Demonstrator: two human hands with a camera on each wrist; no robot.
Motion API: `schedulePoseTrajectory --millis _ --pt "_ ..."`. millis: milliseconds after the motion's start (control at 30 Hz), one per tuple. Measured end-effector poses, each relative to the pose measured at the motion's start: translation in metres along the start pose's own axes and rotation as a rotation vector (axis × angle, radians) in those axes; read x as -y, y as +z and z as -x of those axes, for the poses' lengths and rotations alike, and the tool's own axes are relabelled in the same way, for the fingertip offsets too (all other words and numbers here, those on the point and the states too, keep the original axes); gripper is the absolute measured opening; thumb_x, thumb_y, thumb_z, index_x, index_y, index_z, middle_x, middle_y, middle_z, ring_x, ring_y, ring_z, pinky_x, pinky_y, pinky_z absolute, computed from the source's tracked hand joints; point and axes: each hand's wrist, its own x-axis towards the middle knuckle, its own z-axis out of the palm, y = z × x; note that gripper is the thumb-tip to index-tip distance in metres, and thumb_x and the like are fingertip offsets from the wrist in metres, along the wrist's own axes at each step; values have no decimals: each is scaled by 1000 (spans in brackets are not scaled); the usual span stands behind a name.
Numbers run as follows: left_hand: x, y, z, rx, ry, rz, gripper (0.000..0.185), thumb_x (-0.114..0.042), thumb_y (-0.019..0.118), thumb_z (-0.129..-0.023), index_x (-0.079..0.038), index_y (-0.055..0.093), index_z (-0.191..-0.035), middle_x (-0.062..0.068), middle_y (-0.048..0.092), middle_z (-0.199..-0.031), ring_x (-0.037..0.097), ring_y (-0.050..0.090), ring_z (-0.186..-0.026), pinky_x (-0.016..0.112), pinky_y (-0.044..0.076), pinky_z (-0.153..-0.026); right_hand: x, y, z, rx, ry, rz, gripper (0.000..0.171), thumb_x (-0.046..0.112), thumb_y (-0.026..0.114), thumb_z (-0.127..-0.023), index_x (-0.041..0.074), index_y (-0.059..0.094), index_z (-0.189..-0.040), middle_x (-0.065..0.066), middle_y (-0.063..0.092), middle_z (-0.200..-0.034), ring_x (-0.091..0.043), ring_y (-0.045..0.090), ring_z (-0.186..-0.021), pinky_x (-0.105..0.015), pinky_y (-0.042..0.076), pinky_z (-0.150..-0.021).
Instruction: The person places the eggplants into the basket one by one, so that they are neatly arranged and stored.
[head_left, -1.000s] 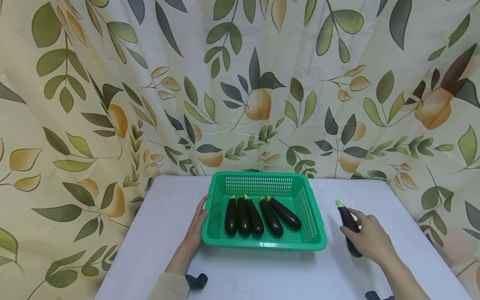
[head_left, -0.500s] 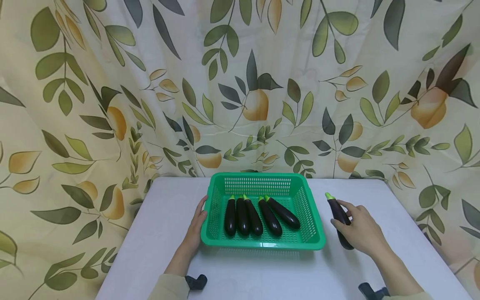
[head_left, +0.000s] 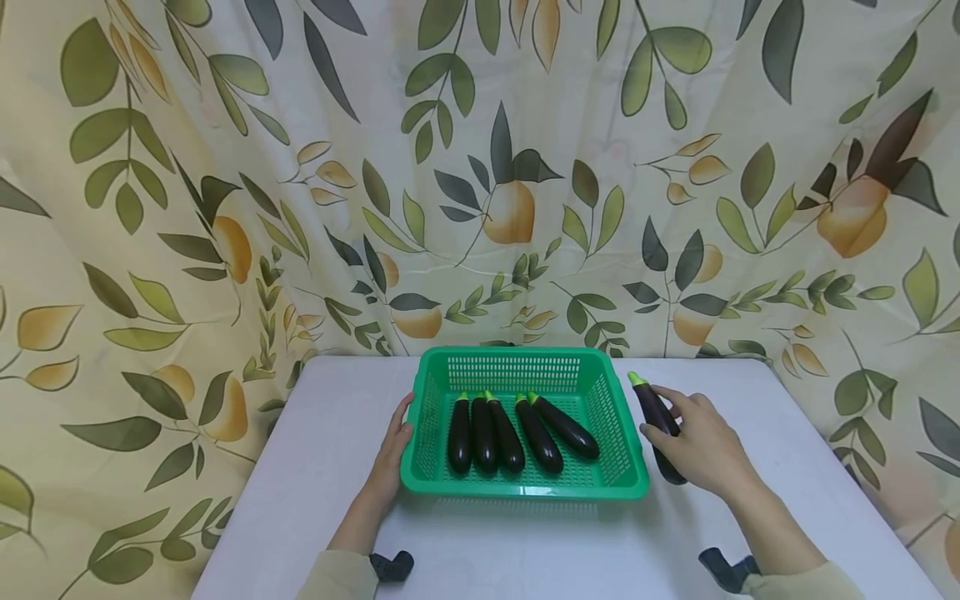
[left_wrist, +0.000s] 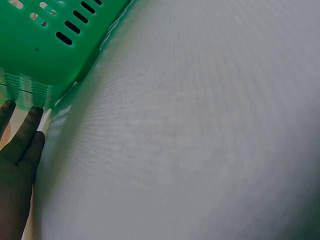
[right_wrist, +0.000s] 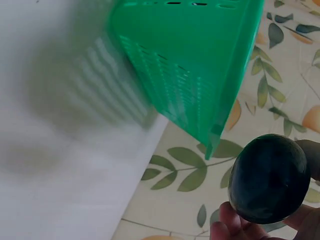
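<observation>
My right hand [head_left: 705, 446] grips a dark purple eggplant [head_left: 652, 408] with a green stem end, just off the right side of the green plastic basket [head_left: 525, 490]. In the right wrist view the rounded end of this eggplant [right_wrist: 270, 177] faces the camera, with fingers around it. Several more eggplants [head_left: 460, 442] lie inside the basket, stems toward the back. My left hand [head_left: 388, 458] rests against the basket's left side. The left wrist view shows its fingers [left_wrist: 30, 122] extended to the basket's wall [left_wrist: 45, 55].
The basket stands on a white-covered table [head_left: 510, 554]. A curtain [head_left: 480, 183] printed with leaves and fruit hangs behind the table and along its sides. Dark devices are strapped at both wrists.
My right hand has carried the eggplant leftward and slightly farther back, closer to the basket's right rim. The left hand stays at the basket's side.
</observation>
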Motion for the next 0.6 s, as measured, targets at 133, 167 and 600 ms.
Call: schedulePoseTrajectory --millis 133,167,600 --pt "0 0 0 -1 -3 -1 48 -55 25 -109 -58 22 -158 -7 15 -174 37 6 -162 77 6 -119 9 1 -2 6 -16 -19 69 29 73 -95 -2 46 -151 -31 55 -114 -38 59 -91 -37 57 -60" --pt "0 0 0 0 -3 2 48 -55 26 -109 -58 22 -157 -7 15 -174 36 6 -162 76 6 -120 11 1 -2 9 -21 -26 69 29 72 -95 -2 46 -151 -31 55 -114 -38 58 -91 -35 57 -59" --pt "1 -1 0 10 -9 17 48 -58 27 -109 -60 22 -156 -7 14 -174 36 8 -162 77 7 -119 37 13 -9 20 -75 -74 67 29 73 -94 3 49 -151 -26 57 -112 -31 59 -89 -29 56 -58"
